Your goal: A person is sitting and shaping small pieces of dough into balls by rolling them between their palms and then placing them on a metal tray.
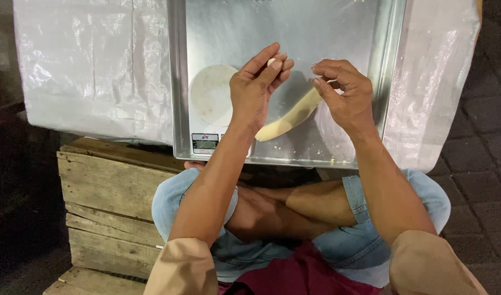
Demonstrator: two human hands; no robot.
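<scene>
My left hand (257,87) pinches a small dough ball (271,62); right hand (343,93) grips the dough roll (291,117). Risk: roll sags, could tear over the tray (390,65).

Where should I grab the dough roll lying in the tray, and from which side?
Take the dough roll near its thicker lower end, coming from above with fingers across its width. It lies flat and slanted on the tray, tapering toward the right hand, which covers the upper end. The left hand pinches a small piece.
</scene>
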